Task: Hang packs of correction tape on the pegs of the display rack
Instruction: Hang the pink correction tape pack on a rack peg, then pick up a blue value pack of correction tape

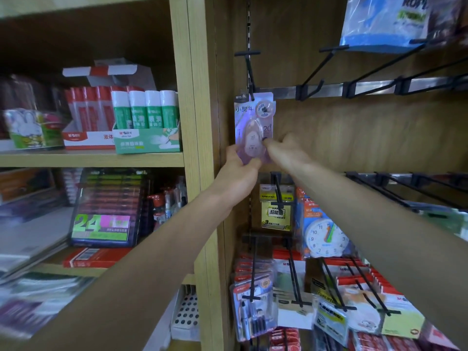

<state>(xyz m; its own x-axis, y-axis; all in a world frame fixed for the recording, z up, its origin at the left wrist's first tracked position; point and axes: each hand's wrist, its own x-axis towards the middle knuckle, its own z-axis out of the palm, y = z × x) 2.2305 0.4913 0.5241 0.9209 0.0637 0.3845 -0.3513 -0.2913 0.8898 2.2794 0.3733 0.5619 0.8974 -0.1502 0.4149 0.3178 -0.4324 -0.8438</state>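
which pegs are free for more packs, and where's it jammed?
Free: the black pegs on the metal rail right of the purple pack, and those on the rail below. Both hands hold that pack. Crowded: bottom pegs packed with red carded goods.

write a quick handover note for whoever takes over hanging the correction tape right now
Left hand: grips the bottom edge of the purple correction tape pack.
Right hand: fingers pinch the pack's lower right side.
Pack: its top is at the leftmost peg of the upper rail; whether it is fully threaded is unclear.
Done: one pack at the peg.
Left: check it, let go; the neighbouring pegs are bare.
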